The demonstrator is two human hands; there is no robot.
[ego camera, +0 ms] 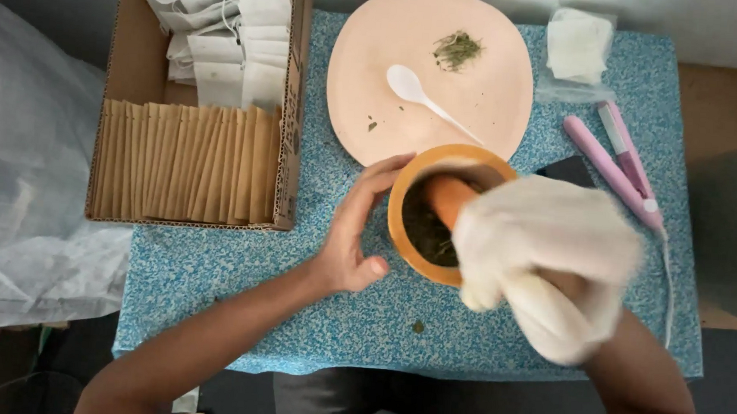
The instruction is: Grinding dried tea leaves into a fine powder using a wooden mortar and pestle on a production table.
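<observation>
Between 2 hands: orange mortar; left hand cups its side, gloved right hand grips pestle.

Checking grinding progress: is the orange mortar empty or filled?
Partly filled: dark green ground herbs lie inside the mortar, under the pestle in the gloved right hand.

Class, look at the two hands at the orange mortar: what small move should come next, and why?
Probably another downward press of the pestle: the gloved right hand grips it inside the mortar, the left hand steadies the rim, and the dark green herbs inside look unevenly ground.
</observation>
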